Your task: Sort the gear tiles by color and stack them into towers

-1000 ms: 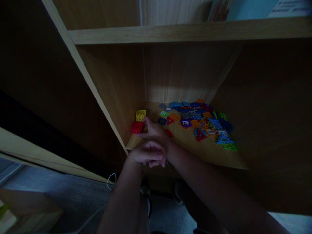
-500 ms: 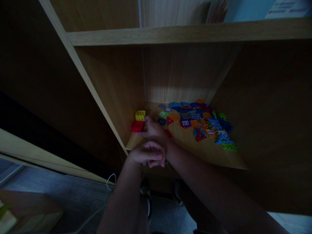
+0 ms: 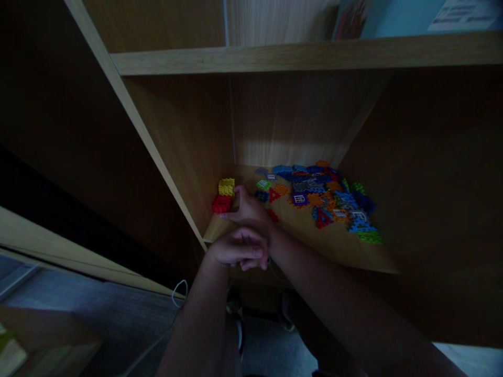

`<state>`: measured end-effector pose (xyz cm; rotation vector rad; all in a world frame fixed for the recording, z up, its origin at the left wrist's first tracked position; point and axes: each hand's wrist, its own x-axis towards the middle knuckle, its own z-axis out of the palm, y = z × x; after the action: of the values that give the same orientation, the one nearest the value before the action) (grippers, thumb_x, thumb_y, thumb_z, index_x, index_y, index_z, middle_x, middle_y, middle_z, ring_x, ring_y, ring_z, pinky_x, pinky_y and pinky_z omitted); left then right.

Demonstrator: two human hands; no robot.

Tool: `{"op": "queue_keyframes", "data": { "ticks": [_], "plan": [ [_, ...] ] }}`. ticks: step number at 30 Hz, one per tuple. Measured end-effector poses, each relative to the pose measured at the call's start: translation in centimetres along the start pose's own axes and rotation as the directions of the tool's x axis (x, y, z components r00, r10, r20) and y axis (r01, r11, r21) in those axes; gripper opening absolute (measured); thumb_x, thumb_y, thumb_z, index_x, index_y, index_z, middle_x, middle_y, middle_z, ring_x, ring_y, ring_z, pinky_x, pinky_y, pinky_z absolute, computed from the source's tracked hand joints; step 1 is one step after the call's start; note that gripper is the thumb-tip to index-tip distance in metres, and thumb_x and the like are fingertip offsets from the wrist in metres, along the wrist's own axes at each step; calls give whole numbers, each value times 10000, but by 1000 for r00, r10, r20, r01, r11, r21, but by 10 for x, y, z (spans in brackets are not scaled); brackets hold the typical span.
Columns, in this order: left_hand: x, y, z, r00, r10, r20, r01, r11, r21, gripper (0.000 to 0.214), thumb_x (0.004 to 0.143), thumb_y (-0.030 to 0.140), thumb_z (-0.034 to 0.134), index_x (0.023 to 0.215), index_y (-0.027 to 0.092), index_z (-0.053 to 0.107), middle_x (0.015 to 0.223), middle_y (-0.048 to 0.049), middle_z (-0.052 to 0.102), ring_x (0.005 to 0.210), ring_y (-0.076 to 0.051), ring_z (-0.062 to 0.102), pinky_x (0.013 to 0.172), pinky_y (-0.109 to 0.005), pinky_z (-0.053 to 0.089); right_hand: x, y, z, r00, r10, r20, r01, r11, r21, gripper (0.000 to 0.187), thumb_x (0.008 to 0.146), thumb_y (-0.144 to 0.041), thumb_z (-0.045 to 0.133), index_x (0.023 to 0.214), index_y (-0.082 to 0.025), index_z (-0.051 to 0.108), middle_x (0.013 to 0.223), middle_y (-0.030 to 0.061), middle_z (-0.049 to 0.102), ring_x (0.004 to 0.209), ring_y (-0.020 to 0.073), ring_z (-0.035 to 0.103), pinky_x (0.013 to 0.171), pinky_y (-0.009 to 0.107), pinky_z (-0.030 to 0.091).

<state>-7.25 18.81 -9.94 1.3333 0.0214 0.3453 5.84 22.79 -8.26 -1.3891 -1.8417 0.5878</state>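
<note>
Red toy block (image 3: 221, 204) and yellow toy block (image 3: 226, 187) in the near corner of a wooden shelf (image 3: 334, 246), right hand (image 3: 248, 212) open and just beside them, not clamped on anything, left hand (image 3: 239, 249) curled up on the right wrist, many bright toy pieces (image 3: 326, 201) close by.

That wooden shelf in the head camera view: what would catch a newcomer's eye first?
The bright heap of interlocking plastic pieces on the wooden shelf grabs the eye first, in red, blue, orange and green. To its left sit a yellow block and a red block, beside the right hand, whose wrist the left hand covers.
</note>
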Motion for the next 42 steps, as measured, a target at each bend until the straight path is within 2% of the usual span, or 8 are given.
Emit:
{"op": "queue_keyframes", "data": {
  "ticks": [7, 13, 16, 21, 27, 31, 38, 42],
  "plan": [
    [3, 2, 3, 1000, 13, 4, -13, 1000, -25, 476, 906, 578, 776, 840, 107, 752, 485, 19, 546, 326, -68, 384, 350, -192, 221, 0, 2, 2, 1000, -1, 15, 1, 1000, 14, 712, 829, -373, 866, 1396, -248, 455, 1256, 118, 721, 1143, 284, 728, 986, 398, 563],
    [2, 2, 2, 1000, -9, -15, 9, 1000, -9, 476, 887, 582, 791, 836, 110, 749, 511, 9, 572, 331, -71, 394, 347, -194, 229, 3, 2, 2, 1000, 6, -29, -6, 1000, 16, 763, 790, -378, 907, 1408, -270, 473, 1367, 129, 646, 1278, 302, 667, 1067, 428, 544],
    [2, 3, 2, 1000, -8, -17, 8, 1000, -13, 484, 889, 588, 788, 830, 110, 744, 517, 1, 578, 338, -72, 396, 358, -196, 244, 3, 0, 2, 998, 2, -61, 0, 999, 34, 843, 779, -392, 921, 1474, -298, 453, 1443, 133, 592, 1359, 320, 614, 1120, 455, 528],
    [1, 3, 2, 1000, 7, 12, -7, 1000, -15, 460, 920, 562, 765, 862, 106, 757, 497, 11, 548, 345, -76, 390, 376, -199, 254, 3, -2, 0, 997, -58, -48, 61, 996, 63, 965, 788, -411, 923, 1575, -270, 383, 1562, 158, 500, 1442, 320, 542, 1176, 464, 500],
    [1, 2, 0, 1000, -12, 11, 12, 1000, 6, 468, 919, 585, 757, 881, 119, 762, 496, 20, 541, 350, -78, 387, 371, -197, 254, 3, -1, 1, 998, -63, -32, 65, 995, 73, 960, 792, -358, 926, 1592, -326, 396, 1434, 111, 625, 1381, 335, 598, 1084, 478, 577],
    [1, 3, 1, 1000, -24, 9, 23, 1000, 18, 494, 903, 617, 760, 869, 124, 759, 494, 20, 545, 344, -79, 384, 362, -199, 254, 3, -1, 1, 998, -58, -36, 60, 996, 67, 920, 772, -345, 939, 1551, -343, 450, 1414, 97, 647, 1336, 336, 634, 1046, 463, 599],
    [3, 5, 5, 1000, 22, 20, -21, 999, -25, 441, 933, 553, 759, 858, 118, 761, 479, 24, 535, 344, -71, 387, 377, -190, 258, 2, -2, -1, 993, -110, -40, 113, 991, 75, 858, 857, -400, 850, 1575, -240, 407, 1593, 163, 490, 1452, 308, 530, 1174, 423, 487],
    [3, 6, 5, 1000, 16, 16, -16, 1000, -26, 458, 925, 569, 762, 856, 116, 759, 483, 19, 537, 347, -76, 391, 380, -196, 262, 2, -2, -1, 993, -113, -30, 115, 990, 78, 786, 899, -394, 803, 1573, -263, 421, 1603, 154, 473, 1469, 304, 508, 1192, 440, 464]
  ]
}}
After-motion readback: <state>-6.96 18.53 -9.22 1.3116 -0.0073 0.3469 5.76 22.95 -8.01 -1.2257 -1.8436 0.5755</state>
